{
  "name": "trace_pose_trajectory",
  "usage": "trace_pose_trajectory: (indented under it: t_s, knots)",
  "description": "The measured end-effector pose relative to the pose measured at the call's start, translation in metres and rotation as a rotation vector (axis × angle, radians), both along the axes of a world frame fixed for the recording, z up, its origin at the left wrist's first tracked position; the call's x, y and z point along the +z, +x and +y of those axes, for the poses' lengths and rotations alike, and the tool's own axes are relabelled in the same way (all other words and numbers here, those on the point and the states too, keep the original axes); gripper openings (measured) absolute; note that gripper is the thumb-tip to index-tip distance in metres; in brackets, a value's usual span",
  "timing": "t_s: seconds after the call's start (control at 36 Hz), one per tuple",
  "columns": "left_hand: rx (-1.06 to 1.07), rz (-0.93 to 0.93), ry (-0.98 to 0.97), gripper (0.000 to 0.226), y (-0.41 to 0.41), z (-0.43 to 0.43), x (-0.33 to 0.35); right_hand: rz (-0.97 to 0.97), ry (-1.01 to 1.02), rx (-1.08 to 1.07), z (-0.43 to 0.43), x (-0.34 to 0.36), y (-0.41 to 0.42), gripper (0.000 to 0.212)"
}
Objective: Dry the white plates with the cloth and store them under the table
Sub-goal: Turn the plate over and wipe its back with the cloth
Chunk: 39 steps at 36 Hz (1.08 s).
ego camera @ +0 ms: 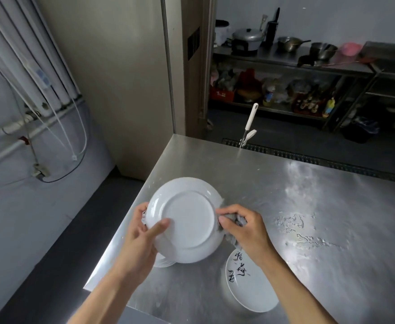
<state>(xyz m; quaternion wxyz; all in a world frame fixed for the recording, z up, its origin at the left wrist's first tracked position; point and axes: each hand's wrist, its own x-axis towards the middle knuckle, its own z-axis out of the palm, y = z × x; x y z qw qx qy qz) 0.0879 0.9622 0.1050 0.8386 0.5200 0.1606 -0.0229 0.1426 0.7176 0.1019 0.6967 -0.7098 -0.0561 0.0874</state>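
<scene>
A white plate [187, 218] is held above the steel table [285, 195] with its underside facing me. My left hand [142, 237] grips its left rim, thumb laid across the base. My right hand [243, 228] grips a grey cloth [235, 222] bunched against the plate's right rim. A stack of white plates [163, 263] peeks out beneath the held plate near the table's left edge. A white plate with black calligraphy [250, 286] lies on the table below my right forearm.
Water smears [304, 232] mark the tabletop to the right. A white-handled tool [249, 125] stands at the table's far edge. Steel shelving [285, 64] with pots and supplies fills the background. White pipes and cables [35, 94] run along the left wall.
</scene>
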Motion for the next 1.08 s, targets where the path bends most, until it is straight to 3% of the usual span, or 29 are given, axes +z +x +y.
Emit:
trace_pose_trajectory:
  t_s: [0.14, 0.33, 0.58, 0.72, 0.81, 0.94, 1.08]
  knots:
    - [-0.167, 0.077, 0.007, 0.064, -0.010, -0.010, -0.002, 0.004, 0.072, -0.040, 0.002, 0.010, 0.013, 0.014]
    - [-0.396, 0.055, 0.227, 0.049, 0.007, 0.004, 0.016, 0.050, 0.023, 0.233, -0.007, 0.026, 0.021, 0.011]
    - [-0.110, 0.088, 0.005, 0.061, 0.000, -0.005, 0.003, 0.004, 0.010, 0.054, -0.010, 0.014, -0.002, 0.030]
    - [-0.087, 0.076, -0.067, 0.050, -0.003, -0.023, 0.005, -0.072, 0.083, 0.001, 0.000, 0.023, 0.011, 0.013]
    - [-0.036, 0.060, -0.088, 0.045, 0.000, -0.021, 0.006, -0.019, 0.054, 0.002, -0.006, 0.012, 0.003, 0.017]
    - [-0.206, 0.183, -0.056, 0.041, -0.009, -0.020, 0.009, 0.052, 0.170, -0.095, -0.010, 0.011, 0.008, 0.014]
    - [-0.320, 0.167, 0.046, 0.060, -0.004, 0.014, 0.014, 0.091, 0.145, 0.060, -0.028, 0.030, 0.016, 0.013]
